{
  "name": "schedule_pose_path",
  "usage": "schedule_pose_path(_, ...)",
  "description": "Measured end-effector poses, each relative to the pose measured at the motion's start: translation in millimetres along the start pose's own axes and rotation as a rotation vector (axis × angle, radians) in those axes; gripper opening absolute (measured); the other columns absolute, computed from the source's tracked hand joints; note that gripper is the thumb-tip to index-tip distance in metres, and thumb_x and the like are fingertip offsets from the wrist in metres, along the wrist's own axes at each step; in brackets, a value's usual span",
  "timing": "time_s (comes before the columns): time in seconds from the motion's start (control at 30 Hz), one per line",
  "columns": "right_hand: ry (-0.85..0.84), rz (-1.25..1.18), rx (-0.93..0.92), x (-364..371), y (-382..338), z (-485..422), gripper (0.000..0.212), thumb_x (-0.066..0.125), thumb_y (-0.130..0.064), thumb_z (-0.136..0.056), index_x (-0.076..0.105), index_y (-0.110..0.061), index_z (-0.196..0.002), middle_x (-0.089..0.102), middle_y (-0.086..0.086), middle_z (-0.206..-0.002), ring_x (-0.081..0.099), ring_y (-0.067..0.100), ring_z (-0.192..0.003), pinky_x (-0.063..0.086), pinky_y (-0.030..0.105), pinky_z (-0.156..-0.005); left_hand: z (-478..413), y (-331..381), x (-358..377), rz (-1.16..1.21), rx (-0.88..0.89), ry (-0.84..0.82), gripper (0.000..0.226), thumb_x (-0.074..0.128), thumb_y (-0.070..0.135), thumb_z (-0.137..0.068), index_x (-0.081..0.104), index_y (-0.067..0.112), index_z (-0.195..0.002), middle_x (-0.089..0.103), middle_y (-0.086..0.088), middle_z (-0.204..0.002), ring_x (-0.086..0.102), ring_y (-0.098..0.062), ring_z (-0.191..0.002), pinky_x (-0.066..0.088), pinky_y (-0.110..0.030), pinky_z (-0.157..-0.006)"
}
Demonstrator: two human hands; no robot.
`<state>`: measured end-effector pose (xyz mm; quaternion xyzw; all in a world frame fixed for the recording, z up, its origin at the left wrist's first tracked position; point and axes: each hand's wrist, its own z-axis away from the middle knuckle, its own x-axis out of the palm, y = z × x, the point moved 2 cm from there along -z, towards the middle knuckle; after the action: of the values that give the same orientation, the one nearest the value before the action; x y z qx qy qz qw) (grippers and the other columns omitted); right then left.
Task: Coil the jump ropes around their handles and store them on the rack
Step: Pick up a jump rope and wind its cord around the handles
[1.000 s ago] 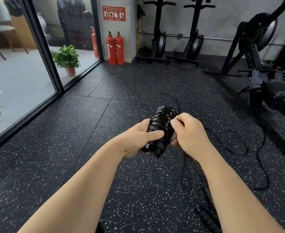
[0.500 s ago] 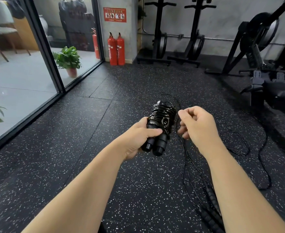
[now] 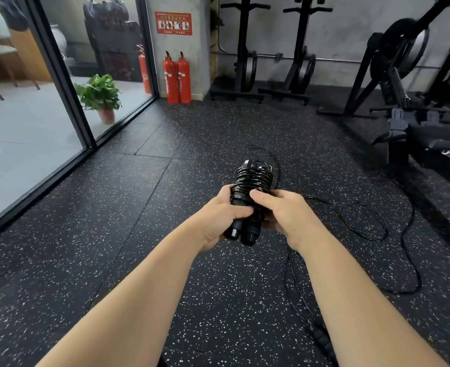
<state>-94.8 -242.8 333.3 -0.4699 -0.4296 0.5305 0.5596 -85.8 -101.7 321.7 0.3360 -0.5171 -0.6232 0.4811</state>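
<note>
I hold a pair of black jump rope handles (image 3: 242, 229) side by side, with black rope coiled (image 3: 253, 178) thickly round their upper half. My left hand (image 3: 221, 215) grips the handles from the left. My right hand (image 3: 282, 213) closes round the bundle from the right, thumb over the lowest coils. Loose black rope (image 3: 364, 226) trails from the bundle across the floor to the right. Below my right forearm, the handles of a second rope (image 3: 322, 337) lie on the floor, partly hidden.
Black speckled rubber floor (image 3: 165, 207) all around. Glass wall (image 3: 67, 83) at left with a potted plant (image 3: 100, 96) behind it. Red fire extinguishers (image 3: 177, 78) stand by the pillar. Black upright racks (image 3: 271, 49) line the back wall. A rowing machine (image 3: 404, 88) sits at right.
My right hand swung out to the right of the coil, then came back onto the bundle. The view drifted slightly.
</note>
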Motion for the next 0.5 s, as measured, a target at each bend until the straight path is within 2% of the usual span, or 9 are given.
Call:
schedule_pose_path(0.1, -0.013, -0.064, 0.06, 2, 2, -1, 0.022, 0.068, -0.022, -0.087, 0.067, -0.006, -0.103, 0.073, 0.009, -0.096, 0.068, 0.024, -0.084, 0.055, 0.046, -0.089, -4, -4, 5, 0.049, -0.031, -0.005, 0.046, 0.057, 0.001, -0.095, 0.042, 0.02, -0.134, 0.062, -0.019, -0.128, 0.06, -0.042, -0.118, 0.042, -0.068, -0.1)
schedule_pose_path(0.2, 0.023, -0.088, 0.082, 0, 5, -2, 0.028, 0.069, -0.021, -0.086, 0.065, -0.005, -0.109, 0.072, 0.014, -0.104, 0.068, 0.029, -0.093, 0.053, 0.046, -0.09, -8, -7, 12, 0.12, -0.072, -0.039, 0.046, 0.053, -0.001, -0.096, 0.041, 0.02, -0.135, 0.06, -0.021, -0.13, 0.059, -0.044, -0.119, 0.044, -0.066, -0.099)
schedule_pose_path(0.3, 0.085, -0.069, 0.08, -4, 9, -2, 0.028, 0.071, -0.02, -0.084, 0.067, -0.004, -0.106, 0.072, 0.015, -0.102, 0.069, 0.031, -0.093, 0.052, 0.047, -0.09, -10, -9, 17, 0.1, -0.1, -0.027, 0.037, 0.051, -0.001, -0.096, 0.046, 0.016, -0.129, 0.061, -0.021, -0.128, 0.059, -0.043, -0.12, 0.044, -0.063, -0.101)
schedule_pose_path(0.4, 0.112, -0.056, 0.095, -10, 11, 3, 0.025, 0.072, -0.02, -0.083, 0.068, -0.004, -0.102, 0.073, 0.014, -0.098, 0.069, 0.027, -0.085, 0.057, 0.037, -0.076, -10, -9, 23, 0.027, -0.082, -0.013, 0.028, 0.052, 0.0, -0.095, 0.051, 0.01, -0.121, 0.065, -0.019, -0.119, 0.063, -0.035, -0.106, 0.05, -0.05, -0.093)
schedule_pose_path(0.5, 0.142, -0.035, 0.102, -15, 15, 11, 0.024, 0.074, -0.019, -0.082, 0.069, -0.004, -0.1, 0.073, 0.013, -0.094, 0.069, 0.023, -0.078, 0.054, 0.028, -0.063, -5, -9, 28, -0.047, -0.024, 0.03, 0.032, 0.056, 0.001, -0.089, 0.056, 0.022, -0.114, 0.068, -0.008, -0.111, 0.063, -0.023, -0.097, 0.05, -0.038, -0.084)
